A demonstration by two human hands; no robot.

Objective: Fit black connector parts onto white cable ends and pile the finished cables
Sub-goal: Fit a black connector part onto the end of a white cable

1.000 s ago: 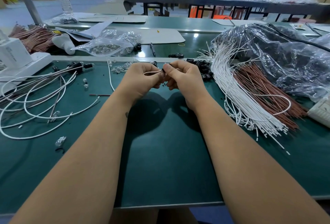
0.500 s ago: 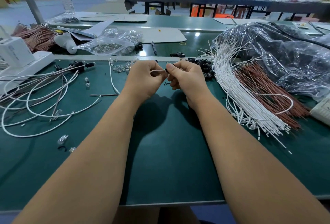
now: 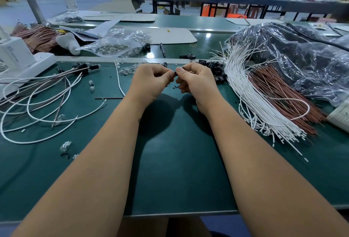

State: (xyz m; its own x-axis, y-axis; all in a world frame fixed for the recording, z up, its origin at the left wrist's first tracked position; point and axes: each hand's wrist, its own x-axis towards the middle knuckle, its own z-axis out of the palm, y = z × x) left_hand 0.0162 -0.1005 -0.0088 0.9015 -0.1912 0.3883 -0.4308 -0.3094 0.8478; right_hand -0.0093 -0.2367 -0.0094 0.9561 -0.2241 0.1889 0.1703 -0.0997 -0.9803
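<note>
Both hands meet above the bench's far-middle: right hand [image 3: 196, 83] fingers pinch the black connector [image 3: 175, 73], left hand [image 3: 151, 81] fingers curl, presumably around a hidden white cable end, feeding rightward.

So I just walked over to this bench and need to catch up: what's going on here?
A person is fitting a black connector part onto a white cable. The right hand pinches the part while the left hand holds the cable end against it. Unfitted white cables lie bundled to the right, loose black parts sit behind the hands, and finished cables are piled on the left.
</note>
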